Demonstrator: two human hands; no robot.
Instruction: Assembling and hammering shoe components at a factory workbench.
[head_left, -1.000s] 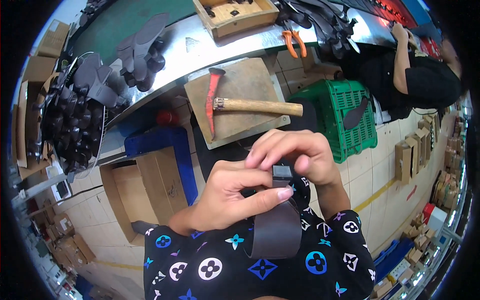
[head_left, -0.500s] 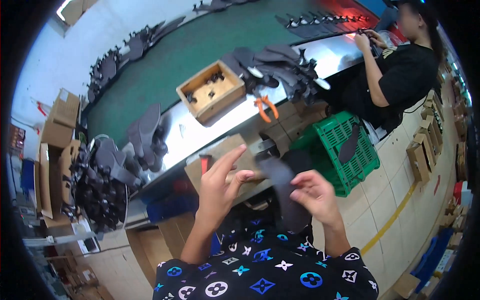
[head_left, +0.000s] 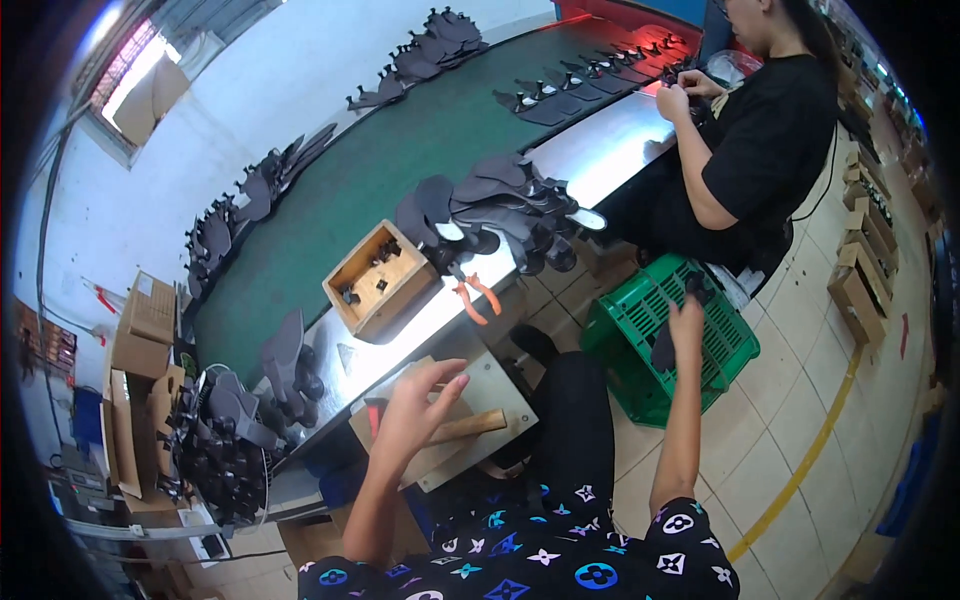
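Observation:
My left hand [head_left: 408, 410] hangs over a work board [head_left: 485, 375] at my knees. Its fingers are stretched with the thumb apart, and nothing shows in it. Beneath it lies a hammer [head_left: 470, 426] with a wooden handle and a red part by my wrist. My right arm reaches out to the green plastic crate [head_left: 735, 350], with my right hand [head_left: 686, 325] over its slatted side. A dark shoe sole [head_left: 663, 350] shows beside that hand, and a black piece [head_left: 698, 286] is at its fingertips. Blur hides whether the fingers grip either one.
On the metal bench edge stand a wooden box [head_left: 375, 285] of small black parts and orange-handled pliers [head_left: 478, 298]. Grey shoe soles [head_left: 490, 205] are heaped behind them; more line the green belt [head_left: 370, 160]. A co-worker [head_left: 760, 150] sits at right. Cartons [head_left: 860, 280] stand on the floor.
My right hand has moved from before my body, where it held a dark shoe sole, out to the green crate. My left hand stays open over the board. The view has shifted.

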